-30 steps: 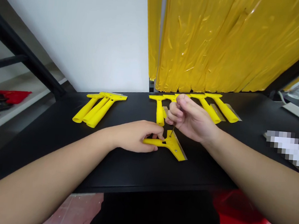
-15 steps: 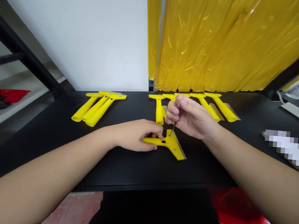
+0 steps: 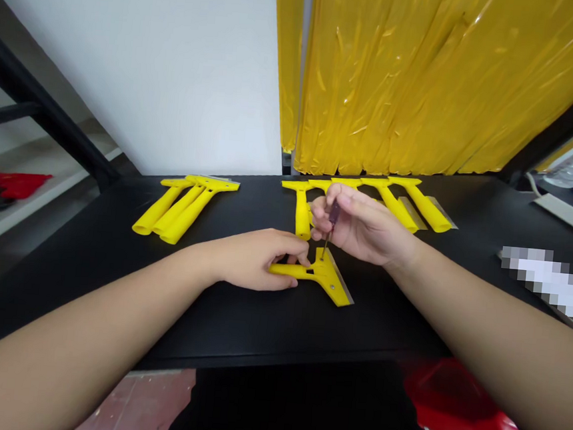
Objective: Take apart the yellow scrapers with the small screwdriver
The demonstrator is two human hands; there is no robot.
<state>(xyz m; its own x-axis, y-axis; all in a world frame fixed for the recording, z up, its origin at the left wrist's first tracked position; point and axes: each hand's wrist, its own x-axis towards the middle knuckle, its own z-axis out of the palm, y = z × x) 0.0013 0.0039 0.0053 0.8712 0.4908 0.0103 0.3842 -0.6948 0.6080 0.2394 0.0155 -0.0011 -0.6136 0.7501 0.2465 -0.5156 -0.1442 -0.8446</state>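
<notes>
My left hand [image 3: 262, 260] is closed around the handle of a yellow scraper [image 3: 330, 279], which lies on the black tabletop with its metal blade edge to the right. Two screws show on the scraper's head. Above it, my right hand [image 3: 366, 225] pinches a small screwdriver [image 3: 334, 214] with a dark purple handle. The screwdriver stands nearly upright, its tip at the upper screw on the scraper's head. Part of its handle is hidden by my fingers.
Three yellow scrapers [image 3: 186, 209] lie overlapping at the left. More yellow scrapers [image 3: 432, 208] and loose blades line the back. Behind the black table [image 3: 236, 331] stand a white panel [image 3: 189, 66] and yellow wrapped material [image 3: 388, 83]. A red bag [image 3: 470, 405] hangs below the front right edge.
The screwdriver's purple handle shows more between my right fingers, which have shifted on it. Its tip stays at the upper screw. My left hand keeps its hold, and the whole view has shifted slightly.
</notes>
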